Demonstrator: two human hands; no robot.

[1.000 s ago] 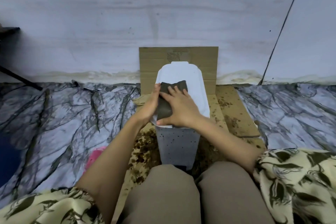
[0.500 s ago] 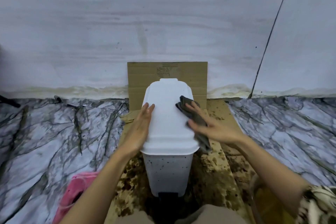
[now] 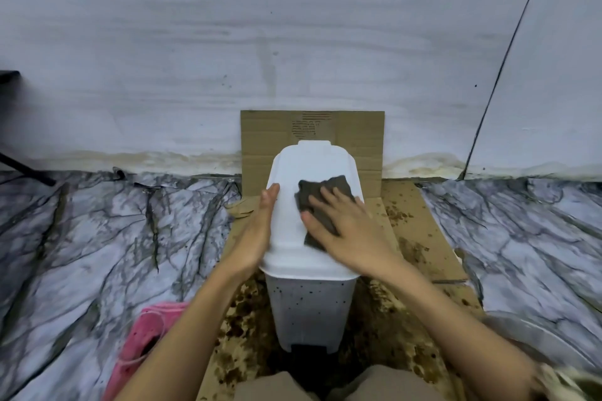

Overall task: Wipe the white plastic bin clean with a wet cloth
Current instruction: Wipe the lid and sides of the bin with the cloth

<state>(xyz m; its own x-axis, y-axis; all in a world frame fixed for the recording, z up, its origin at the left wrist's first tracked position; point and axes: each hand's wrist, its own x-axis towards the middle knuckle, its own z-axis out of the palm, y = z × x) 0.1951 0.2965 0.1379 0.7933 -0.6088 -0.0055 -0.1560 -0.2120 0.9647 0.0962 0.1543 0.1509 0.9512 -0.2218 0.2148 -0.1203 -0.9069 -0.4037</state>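
- Far left on the marbled floor (image 3: 81, 238) lies a pink cloth (image 3: 146, 332), untouched.
- My left hand (image 3: 260, 231) lies flat with straight fingers on the lid's left edge, bracing the white bin (image 3: 309, 309) on the stained cardboard (image 3: 420, 238).
- My right hand (image 3: 351, 231) presses the dark cloth (image 3: 322, 195) flat on the lid, fingers spread.
- Lid-wiping is in hand, I judge; next come the speckled sides.
- Half a second ago the cloth hung over the lid's right edge; now it sits mid-lid.

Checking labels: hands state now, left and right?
Left hand: open, flat against the bin lid's left side.
Right hand: open, fingers straight, pressing the dark cloth onto the lid.
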